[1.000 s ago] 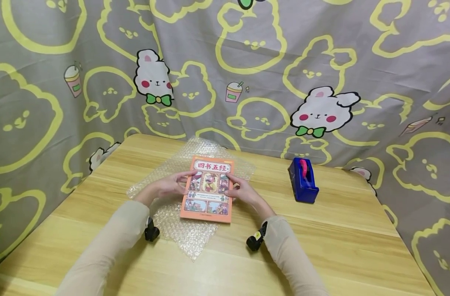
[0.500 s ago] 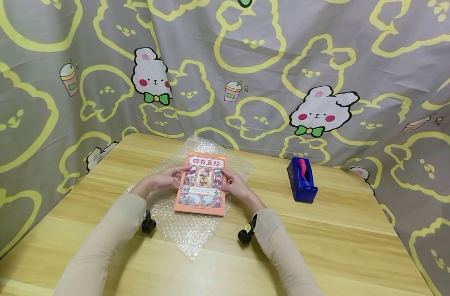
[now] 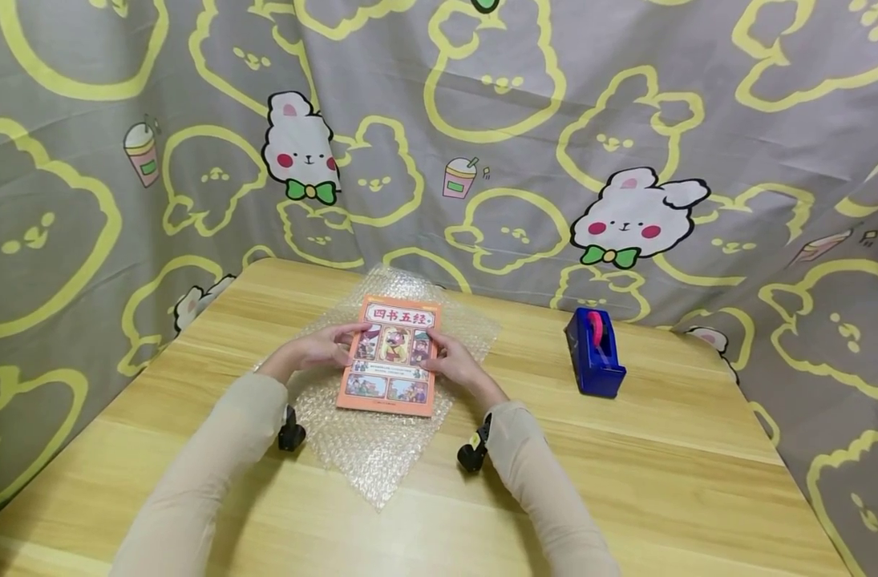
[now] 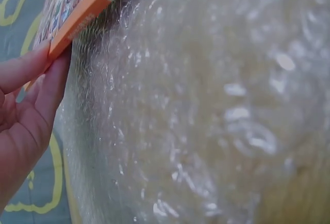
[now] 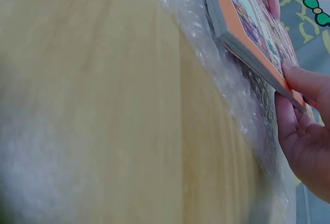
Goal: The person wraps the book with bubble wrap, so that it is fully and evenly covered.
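A person's two bare hands hold an orange paperback book with a cartoon-panelled cover (image 3: 391, 353) above a clear sheet of bubble wrap (image 3: 381, 457) on a pale wood-grained table (image 3: 669, 497). The left hand (image 3: 316, 351) pinches one long side, the right hand (image 3: 455, 361) the other, thumbs on the cover, fingers underneath. Whether the book touches the wrap cannot be told. The sheet lies spread out, one corner reaching the table's far edge, another pointing toward the near edge. Work looks early: the wrap is laid out, but the book is not yet released, nothing covers it, and the blue plastic tape dispenser (image 3: 597, 365), near the far right corner, is untouched.
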Demonstrator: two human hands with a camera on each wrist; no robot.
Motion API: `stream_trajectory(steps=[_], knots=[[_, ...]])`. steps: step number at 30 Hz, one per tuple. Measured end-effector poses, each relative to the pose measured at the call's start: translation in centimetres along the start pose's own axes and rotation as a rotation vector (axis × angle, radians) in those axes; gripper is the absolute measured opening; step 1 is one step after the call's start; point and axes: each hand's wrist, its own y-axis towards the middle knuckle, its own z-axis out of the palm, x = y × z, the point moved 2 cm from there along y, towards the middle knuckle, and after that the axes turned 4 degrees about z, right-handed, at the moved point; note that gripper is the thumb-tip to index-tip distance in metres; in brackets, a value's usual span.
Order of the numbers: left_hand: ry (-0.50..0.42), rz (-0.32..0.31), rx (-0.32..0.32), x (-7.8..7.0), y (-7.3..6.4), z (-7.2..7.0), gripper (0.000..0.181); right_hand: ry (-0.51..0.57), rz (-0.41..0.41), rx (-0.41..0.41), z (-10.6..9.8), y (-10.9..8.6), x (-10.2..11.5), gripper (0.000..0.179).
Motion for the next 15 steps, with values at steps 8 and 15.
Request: stream_trajectory(steps=[8,15], knots=[[0.055,-0.02,-0.044,0.06,-0.13,-0.12,0.078,-0.023,0.002,0.002,0.39,0.56,0.2,0.072],[0.11,-0.026,-0.058,0.08,-0.02,-0.27,0.077,-0.052,0.003,0.01,0.52,0.86,0.02,0.07]])
